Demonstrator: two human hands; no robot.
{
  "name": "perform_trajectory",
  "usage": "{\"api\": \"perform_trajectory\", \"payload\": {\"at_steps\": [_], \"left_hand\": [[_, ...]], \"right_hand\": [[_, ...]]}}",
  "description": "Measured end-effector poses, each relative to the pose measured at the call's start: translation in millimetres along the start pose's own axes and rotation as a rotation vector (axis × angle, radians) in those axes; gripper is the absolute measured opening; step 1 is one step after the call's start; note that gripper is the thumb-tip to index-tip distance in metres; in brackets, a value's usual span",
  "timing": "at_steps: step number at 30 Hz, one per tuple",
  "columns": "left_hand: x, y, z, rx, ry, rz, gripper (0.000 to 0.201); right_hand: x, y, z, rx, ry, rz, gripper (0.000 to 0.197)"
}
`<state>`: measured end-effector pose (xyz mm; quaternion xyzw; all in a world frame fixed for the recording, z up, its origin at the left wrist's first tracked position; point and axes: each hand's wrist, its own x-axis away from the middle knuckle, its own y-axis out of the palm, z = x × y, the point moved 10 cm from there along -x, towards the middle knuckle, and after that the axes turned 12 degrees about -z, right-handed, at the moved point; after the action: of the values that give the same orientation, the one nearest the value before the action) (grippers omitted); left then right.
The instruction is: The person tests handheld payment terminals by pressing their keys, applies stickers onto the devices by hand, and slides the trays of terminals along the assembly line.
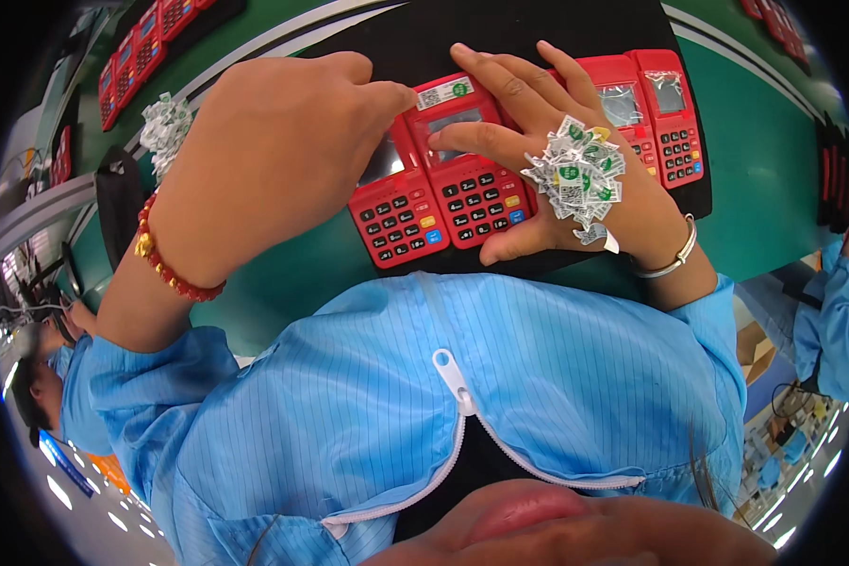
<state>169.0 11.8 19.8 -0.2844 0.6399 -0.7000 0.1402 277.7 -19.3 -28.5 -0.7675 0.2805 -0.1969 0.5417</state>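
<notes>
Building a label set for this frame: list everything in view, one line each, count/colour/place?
Keypad terminals: four, red, in a row on the black mat under the hands.
Black mat: one, on the green table.
Green table: one, with white stripes.
Small label: one, white and green, at the top of one terminal, by the left hand's fingertips.
Label cluster: many, white and green, stuck on the back of the right hand.
Loose label pile: one, white and green, upper left on the table.
More red terminals: several, far upper left.
Co-workers' blue sleeves: at both edges.
Blue zipped coat: one, the person's own.
Left hand: red bead bracelet.
Right hand: silver bangle, on a terminal.
</notes>
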Motion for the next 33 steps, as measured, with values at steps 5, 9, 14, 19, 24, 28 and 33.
{"api": "perform_trajectory", "payload": {"at_steps": [5, 9, 14, 19, 24, 28, 33], "left_hand": [[-4, 7, 10, -0.039, 0.018, 0.047, 0.024], [-3, 19, 11, 0.099, 0.007, 0.290, 0.024], [-21, 10, -16, 0.450, 0.128, 0.238, 0.035], [-7, 24, -29, 0.368, 0.042, 0.203, 0.014], [-43, 28, -27, 0.643, 0.103, 0.200, 0.005], [-30, -7, -17, 0.863, -0.073, 0.437, 0.007], [-26, -15, 64, 0.618, 0.420, -0.055, 0.023]], "right_hand": [[3, 3, -2, -0.054, -0.037, 0.026, 0.093], [4, 4, -10, -0.049, -0.104, 0.088, 0.088], [6, 2, -3, -0.117, -0.134, 0.180, 0.084], [-22, 25, -8, -0.088, -0.255, 0.313, 0.082], [-13, 27, -2, -0.153, -0.199, 0.249, 0.091], [-5, 22, -9, -0.255, -0.191, 0.132, 0.104], [-4, 29, 4, -0.368, -0.148, 0.188, 0.137]]}}
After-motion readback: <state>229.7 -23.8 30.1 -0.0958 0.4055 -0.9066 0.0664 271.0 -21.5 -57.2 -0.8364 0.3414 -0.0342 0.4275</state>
